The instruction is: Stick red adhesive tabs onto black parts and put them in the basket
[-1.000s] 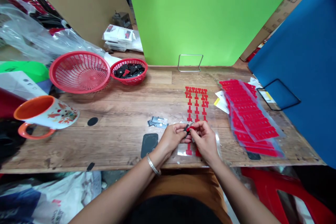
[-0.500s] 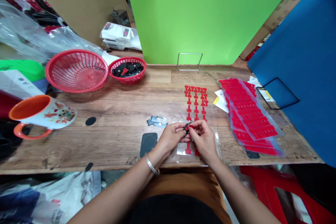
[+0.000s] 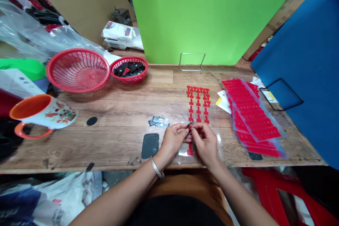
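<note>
My left hand (image 3: 172,140) is closed on a small flat black piece with a shiny metal end (image 3: 190,124). The fingers of my right hand (image 3: 207,143) are pinched at a small red T-shaped sticker against that piece; the fingertips partly hide both. Beneath my hands lies a clear sheet with rows of red T-shaped stickers (image 3: 198,102). Several flat black-and-silver pieces (image 3: 159,122) are left of my left hand, above a dark rounded patch (image 3: 150,146) on the wooden table.
To the right lie overlapping sheets of red stickers (image 3: 254,113). A large red basket (image 3: 78,86) and a smaller one (image 3: 132,78) holding black pieces stand at the back left, behind an orange-and-white mug (image 3: 57,114). Green (image 3: 201,17) and blue (image 3: 304,67) boards rise beyond the table.
My right hand has shifted slightly, its fingers now lying closer over the red sticker on the piece. My left hand keeps its hold, and its wrist has moved a little to the right.
</note>
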Demonstrator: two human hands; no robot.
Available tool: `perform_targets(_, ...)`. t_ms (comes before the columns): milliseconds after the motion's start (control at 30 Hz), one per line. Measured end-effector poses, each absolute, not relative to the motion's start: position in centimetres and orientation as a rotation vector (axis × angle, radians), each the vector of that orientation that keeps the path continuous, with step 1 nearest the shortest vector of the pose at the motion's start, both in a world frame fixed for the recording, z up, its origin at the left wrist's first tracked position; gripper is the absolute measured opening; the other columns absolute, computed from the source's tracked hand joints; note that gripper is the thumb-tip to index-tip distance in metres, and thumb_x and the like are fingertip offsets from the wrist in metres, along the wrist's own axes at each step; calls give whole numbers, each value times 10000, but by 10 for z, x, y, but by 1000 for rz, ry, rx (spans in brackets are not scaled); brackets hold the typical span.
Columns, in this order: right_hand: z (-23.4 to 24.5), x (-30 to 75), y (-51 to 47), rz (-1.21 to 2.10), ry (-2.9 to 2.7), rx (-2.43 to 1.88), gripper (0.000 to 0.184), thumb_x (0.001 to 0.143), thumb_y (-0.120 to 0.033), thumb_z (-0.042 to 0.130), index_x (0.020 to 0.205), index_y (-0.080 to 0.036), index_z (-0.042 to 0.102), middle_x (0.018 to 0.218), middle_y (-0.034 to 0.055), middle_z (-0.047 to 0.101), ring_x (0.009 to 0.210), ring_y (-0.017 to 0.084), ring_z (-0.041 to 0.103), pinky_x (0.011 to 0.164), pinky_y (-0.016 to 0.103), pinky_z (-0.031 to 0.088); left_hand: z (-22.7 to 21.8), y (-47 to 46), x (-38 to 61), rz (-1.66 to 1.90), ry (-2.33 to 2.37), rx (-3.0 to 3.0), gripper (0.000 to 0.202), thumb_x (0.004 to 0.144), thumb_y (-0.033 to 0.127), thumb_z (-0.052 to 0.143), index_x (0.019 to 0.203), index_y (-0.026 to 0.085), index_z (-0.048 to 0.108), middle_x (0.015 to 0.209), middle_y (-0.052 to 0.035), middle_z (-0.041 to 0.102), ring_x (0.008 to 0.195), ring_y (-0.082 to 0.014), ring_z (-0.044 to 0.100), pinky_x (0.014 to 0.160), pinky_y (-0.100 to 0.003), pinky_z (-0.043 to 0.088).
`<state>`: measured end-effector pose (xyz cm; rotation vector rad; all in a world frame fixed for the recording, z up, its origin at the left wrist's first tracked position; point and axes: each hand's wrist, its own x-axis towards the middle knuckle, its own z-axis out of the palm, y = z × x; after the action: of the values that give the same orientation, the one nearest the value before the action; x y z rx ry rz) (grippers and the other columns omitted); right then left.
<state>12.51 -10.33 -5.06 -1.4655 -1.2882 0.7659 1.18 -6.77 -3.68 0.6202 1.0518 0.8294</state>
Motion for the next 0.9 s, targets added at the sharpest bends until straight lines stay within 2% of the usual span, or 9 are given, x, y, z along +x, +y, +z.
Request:
perform_targets(167, -44, 125, -100, 535, -1357, -1513, 53, 849, -232, 532, 836, -196, 569, 950, 57, 533, 832, 175, 550, 674, 281, 465, -39, -70, 10, 841, 1009, 649, 113, 749, 121, 637, 855, 85, 658, 709, -50, 709, 547, -116, 653, 604, -225, 556)
perform_targets(333, -46, 131, -92, 607, -1321, -1535, 37, 830, -211, 543, 798, -197, 553, 830, 10, 514, 718, 146, 525, 642, 265, 435, -42, -71, 9, 816, 1037, 665, 142, 757, 139, 642, 886, 82, 653, 687, -56, 701, 529, -112, 645, 588, -219, 548)
perform_targets(500, -45, 132, -90, 670, -1303, -1532, 38, 828, -199, 553, 790, -195, 552, 798, -3, 525, 716, 143, 519, 654, 261, 416, -41, -70, 9, 807, 1034, 677, 151, 760, 128, 637, 902, 81, 654, 706, -64, 703, 555, -112, 651, 587, -212, 546)
perform_targets(900, -48, 132, -87, 861, -1160, -1529, 100, 804, -285, 603, 784, -196, 560, 702, -21, 574, 618, 136, 543, 588, 245, 429, -41, -71, 9, 793, 1039, 682, 166, 773, 99, 600, 930, 75, 649, 688, -53, 695, 577, -115, 658, 588, -209, 547)
